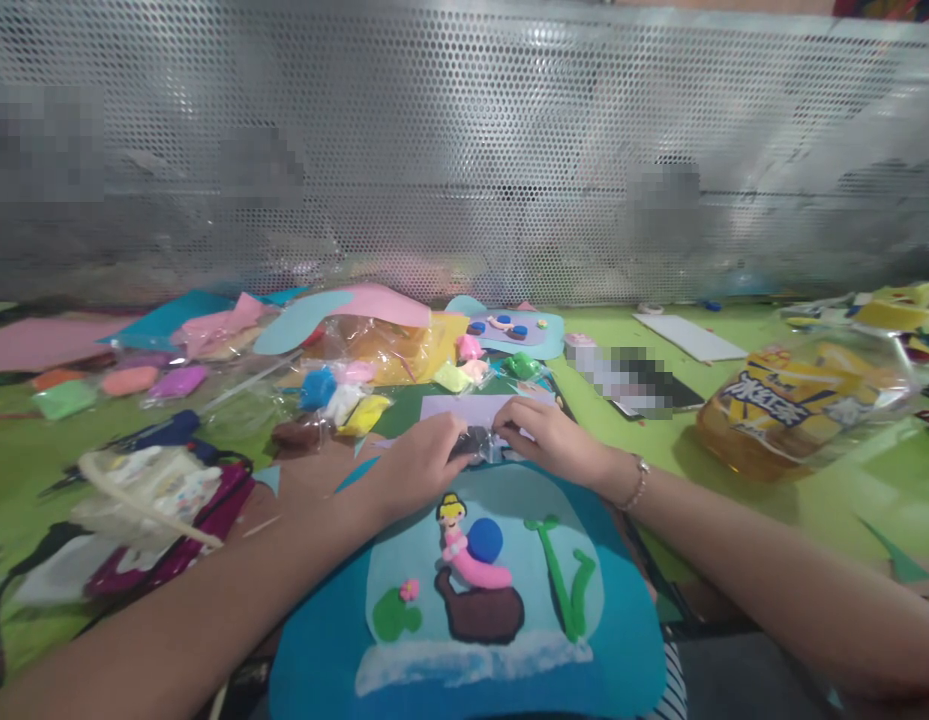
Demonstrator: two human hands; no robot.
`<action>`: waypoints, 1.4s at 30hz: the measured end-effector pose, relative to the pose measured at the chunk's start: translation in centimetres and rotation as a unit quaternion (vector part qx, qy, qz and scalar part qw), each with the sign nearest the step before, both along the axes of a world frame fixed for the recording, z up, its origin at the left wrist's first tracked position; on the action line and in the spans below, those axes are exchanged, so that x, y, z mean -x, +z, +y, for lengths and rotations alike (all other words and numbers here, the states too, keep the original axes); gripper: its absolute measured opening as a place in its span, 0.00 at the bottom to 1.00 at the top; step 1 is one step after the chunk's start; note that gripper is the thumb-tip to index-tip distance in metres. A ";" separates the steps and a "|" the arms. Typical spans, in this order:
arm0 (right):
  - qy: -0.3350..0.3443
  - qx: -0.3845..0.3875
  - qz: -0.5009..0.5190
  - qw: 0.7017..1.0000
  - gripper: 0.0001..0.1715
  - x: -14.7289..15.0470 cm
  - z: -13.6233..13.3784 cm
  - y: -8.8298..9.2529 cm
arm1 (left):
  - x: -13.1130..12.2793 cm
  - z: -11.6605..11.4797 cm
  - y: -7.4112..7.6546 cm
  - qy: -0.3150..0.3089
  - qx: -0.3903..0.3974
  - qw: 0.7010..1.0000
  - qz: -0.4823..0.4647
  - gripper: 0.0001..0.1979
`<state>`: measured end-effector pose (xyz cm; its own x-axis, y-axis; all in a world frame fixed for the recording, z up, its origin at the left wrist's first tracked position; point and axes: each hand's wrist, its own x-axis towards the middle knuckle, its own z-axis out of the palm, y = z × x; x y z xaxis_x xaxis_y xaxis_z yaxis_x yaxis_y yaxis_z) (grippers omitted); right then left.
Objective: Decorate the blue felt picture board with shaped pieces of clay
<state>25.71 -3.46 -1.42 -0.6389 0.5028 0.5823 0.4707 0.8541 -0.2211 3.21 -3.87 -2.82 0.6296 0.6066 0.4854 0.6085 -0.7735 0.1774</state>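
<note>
Both my hands meet above the far edge of a blue paper board [314, 610]. My left hand [426, 455] pinches the left side of a small transparent packet of black clay [477, 442]. On the packet's right side, the fingers of my right hand [543, 435] are closed on its plastic. Below them, the board carries a light-blue panel with a clay picture: a pink snail figure [479, 573] with a blue shell [485, 540] over a brown shape [486, 612]. Green clay stems [561, 580] stand to its right, and a green clay pad [393, 615] with a pink flower lies lower left.
Wrapped clay packets [329, 390] lie at centre left, by coloured paper sheets [359, 305]. Another clay picture [509, 328] is behind my hands. A bottle of tea [801, 400] lies tilted at right. A perforated metal screen [464, 150] closes off the back.
</note>
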 end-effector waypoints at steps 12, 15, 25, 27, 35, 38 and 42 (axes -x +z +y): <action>0.022 0.031 -0.009 0.999 0.06 0.3 -0.1 0.0 | -0.1 0.2 -0.4 -0.008 0.014 1.000 0.017 0.05; 0.019 0.021 -0.021 0.999 0.07 0.2 0.0 -0.1 | -0.3 0.1 -0.1 -0.005 0.016 1.000 0.014 0.06; -0.053 -0.038 0.006 0.998 0.09 -0.9 1.6 -0.9 | -0.1 0.0 0.0 0.026 0.023 0.999 0.000 0.05; -0.063 -0.032 0.026 0.997 0.08 -1.0 1.8 -0.8 | 0.0 0.0 0.0 0.023 0.016 1.000 -0.005 0.05; -0.001 -0.022 0.029 0.999 0.08 -0.5 0.8 -0.4 | 0.0 0.1 -0.1 0.041 0.023 0.999 0.004 0.06; 0.014 -0.008 0.018 1.000 0.09 -0.2 0.4 -0.3 | 0.0 0.0 -0.2 0.017 0.019 1.000 -0.008 0.04; 0.023 0.020 0.005 1.000 0.08 0.1 0.2 -0.2 | 0.0 0.0 -0.2 0.003 0.021 1.000 -0.006 0.05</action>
